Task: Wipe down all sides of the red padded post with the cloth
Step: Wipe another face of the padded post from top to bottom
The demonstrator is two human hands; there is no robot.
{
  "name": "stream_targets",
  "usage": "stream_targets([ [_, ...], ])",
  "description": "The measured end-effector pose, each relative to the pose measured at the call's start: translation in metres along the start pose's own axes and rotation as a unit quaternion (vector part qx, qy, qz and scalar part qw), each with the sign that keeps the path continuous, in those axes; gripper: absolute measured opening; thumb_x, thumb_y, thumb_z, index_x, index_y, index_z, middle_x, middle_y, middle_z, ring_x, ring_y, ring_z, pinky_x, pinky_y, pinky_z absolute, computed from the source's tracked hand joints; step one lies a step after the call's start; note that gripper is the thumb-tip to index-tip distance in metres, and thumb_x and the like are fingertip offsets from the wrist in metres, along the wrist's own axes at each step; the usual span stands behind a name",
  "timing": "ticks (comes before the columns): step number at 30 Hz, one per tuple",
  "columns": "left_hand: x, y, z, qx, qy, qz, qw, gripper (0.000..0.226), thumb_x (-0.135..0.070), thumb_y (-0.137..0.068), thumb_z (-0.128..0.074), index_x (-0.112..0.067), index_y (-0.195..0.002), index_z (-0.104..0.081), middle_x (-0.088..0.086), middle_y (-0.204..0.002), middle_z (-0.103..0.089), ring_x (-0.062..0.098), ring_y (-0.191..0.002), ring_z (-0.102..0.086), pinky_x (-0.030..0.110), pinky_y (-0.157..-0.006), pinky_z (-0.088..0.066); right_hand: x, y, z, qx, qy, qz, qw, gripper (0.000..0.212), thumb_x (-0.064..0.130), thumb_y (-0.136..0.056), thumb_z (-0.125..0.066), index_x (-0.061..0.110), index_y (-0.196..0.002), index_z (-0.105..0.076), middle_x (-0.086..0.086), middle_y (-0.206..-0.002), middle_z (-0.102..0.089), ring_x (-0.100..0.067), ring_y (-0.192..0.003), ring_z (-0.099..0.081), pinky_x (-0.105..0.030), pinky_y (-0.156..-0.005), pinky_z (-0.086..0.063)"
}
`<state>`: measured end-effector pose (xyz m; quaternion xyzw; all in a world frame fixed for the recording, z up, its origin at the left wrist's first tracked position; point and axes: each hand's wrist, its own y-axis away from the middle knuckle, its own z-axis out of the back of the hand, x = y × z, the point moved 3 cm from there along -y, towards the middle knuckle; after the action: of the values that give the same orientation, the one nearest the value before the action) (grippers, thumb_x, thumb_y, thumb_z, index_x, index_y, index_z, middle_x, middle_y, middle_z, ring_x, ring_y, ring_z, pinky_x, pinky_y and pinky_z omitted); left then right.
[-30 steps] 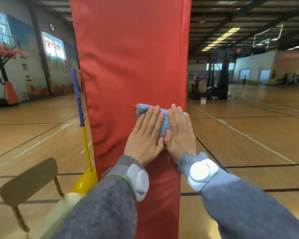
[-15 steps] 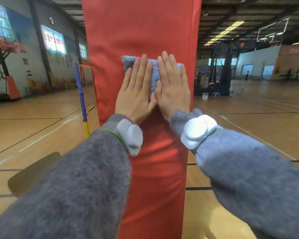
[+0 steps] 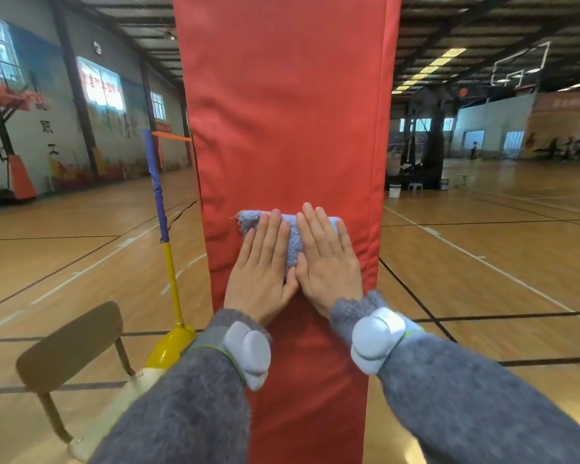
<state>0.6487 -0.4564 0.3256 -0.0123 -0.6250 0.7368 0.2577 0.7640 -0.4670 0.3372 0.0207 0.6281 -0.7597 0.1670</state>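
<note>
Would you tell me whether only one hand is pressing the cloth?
No, the left hand and right hand both press the cloth flat.

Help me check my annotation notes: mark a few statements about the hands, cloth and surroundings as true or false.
1. Both the left hand and the right hand lie on the cloth against the red padded post. True.
2. The cloth is white. False: it is light blue.
3. A wooden chair stands left of the post. True.
4. Both hands are clenched into fists. False: both lie flat and open.
5. A blue-and-yellow pole stands left of the post. True.
</note>
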Motion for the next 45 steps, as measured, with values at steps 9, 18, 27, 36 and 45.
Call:
stream_targets([
  [9,0.041,-0.069,0.020,-0.050,-0.004,0.002,0.999,0.060,-0.027,-0.087,-0.036,0.006,-0.136,-0.025,0.030,-0.140,-0.037,0.033,-0.133,-0.023,0.030,-0.114,-0.007,-0.002,-0.086,0.012,-0.053,0.006,0.029,0.998,0.052,0.015,-0.086,-0.036,0.000,-0.134,-0.046,-0.014,-0.138,-0.049,-0.025,-0.130,-0.041,-0.038,-0.112,-0.017],
  [18,0.061,-0.071,0.024,-0.069,-0.004,0.030,0.997,0.056,-0.029,-0.095,-0.030,0.007,-0.138,-0.022,0.032,-0.142,-0.032,0.034,-0.135,-0.021,0.030,-0.116,0.000,0.017,-0.103,0.007,-0.073,-0.008,0.024,0.997,0.050,0.019,-0.090,-0.036,-0.001,-0.135,-0.046,-0.013,-0.140,-0.046,-0.024,-0.131,-0.042,-0.040,-0.111,-0.023],
  [27,0.043,0.031,0.008,-0.021,0.001,0.062,0.998,0.062,-0.030,-0.100,-0.016,-0.009,-0.147,0.018,0.004,-0.153,0.025,0.018,-0.143,0.014,0.034,-0.118,0.004,0.050,-0.019,-0.014,-0.009,-0.030,0.067,0.997,0.052,0.020,-0.089,-0.036,0.005,-0.139,-0.030,-0.011,-0.143,-0.042,-0.021,-0.135,-0.028,-0.038,-0.114,-0.015],
  [36,0.047,0.042,0.011,0.024,0.004,0.059,0.998,0.067,-0.032,-0.093,-0.030,-0.006,-0.148,-0.003,0.020,-0.150,-0.013,0.018,-0.144,0.010,0.030,-0.117,0.002,0.049,-0.008,-0.013,0.041,0.021,0.152,0.987,0.044,0.024,-0.103,-0.013,0.006,-0.140,-0.028,-0.008,-0.142,-0.045,-0.019,-0.133,-0.029,-0.035,-0.113,-0.009],
  [45,0.055,-0.031,0.021,-0.037,-0.035,0.083,0.995,0.060,-0.023,-0.090,-0.037,0.016,-0.136,-0.031,0.033,-0.140,-0.034,0.040,-0.131,-0.032,0.033,-0.113,-0.003,0.035,-0.068,0.005,-0.087,0.003,0.053,0.995,0.043,0.014,-0.091,-0.044,0.012,-0.134,-0.051,-0.010,-0.138,-0.049,-0.023,-0.129,-0.043,-0.033,-0.113,-0.015],
])
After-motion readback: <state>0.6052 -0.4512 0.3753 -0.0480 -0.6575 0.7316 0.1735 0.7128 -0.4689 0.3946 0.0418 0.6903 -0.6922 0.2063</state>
